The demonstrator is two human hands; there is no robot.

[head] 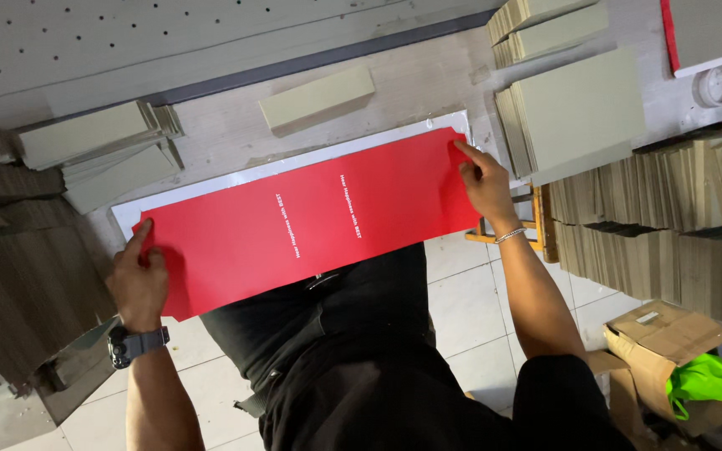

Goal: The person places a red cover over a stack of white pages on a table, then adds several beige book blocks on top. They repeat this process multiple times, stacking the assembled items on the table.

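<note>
A long red sheet with small white print lies flat across a white board on the work table. My left hand, with a dark watch on its wrist, grips the sheet's left end, index finger stretched along the edge. My right hand, wearing a thin bracelet, pinches the sheet's right end near its far corner. The sheet's near edge hangs over my lap.
Stacks of grey board pieces stand at the right, more at the left, one single piece behind the sheet. A tape roll lies far right. An open cardboard box with a green bag sits on the tiled floor.
</note>
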